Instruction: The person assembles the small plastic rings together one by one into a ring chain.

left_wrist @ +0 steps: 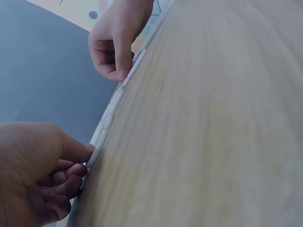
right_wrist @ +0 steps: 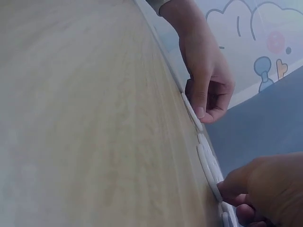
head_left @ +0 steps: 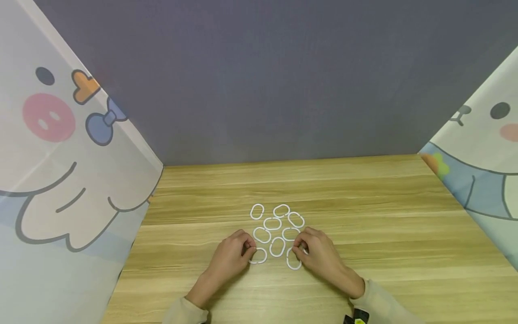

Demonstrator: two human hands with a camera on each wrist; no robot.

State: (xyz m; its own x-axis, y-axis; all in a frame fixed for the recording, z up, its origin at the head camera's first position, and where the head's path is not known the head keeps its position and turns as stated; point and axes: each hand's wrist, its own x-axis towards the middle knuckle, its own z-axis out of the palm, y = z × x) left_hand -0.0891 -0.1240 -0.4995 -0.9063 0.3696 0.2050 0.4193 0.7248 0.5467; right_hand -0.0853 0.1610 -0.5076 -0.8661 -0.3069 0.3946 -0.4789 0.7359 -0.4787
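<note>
White oval rings, each with a small gap, lie flat in a loose cluster on the wooden table. At the cluster's near left my left hand (head_left: 232,254) pinches the left edge of one ring (head_left: 266,256) between thumb and fingertips. Opposite it, my right hand (head_left: 321,254) has thumb and forefinger on the upper part of another ring (head_left: 294,269); a scrap of white shows beyond those fingers. Between the hands lies a ring (head_left: 270,248) that neither holds. In the left wrist view the pinched ring (left_wrist: 96,152) is seen edge-on, low against the tabletop.
Several more rings, among them a far-left one (head_left: 251,211), spread behind the hands on the table (head_left: 364,198). A dark grey panel (head_left: 283,81) stands along the back edge. Cartoon-printed panels rise at the left (head_left: 93,180) and right (head_left: 477,135).
</note>
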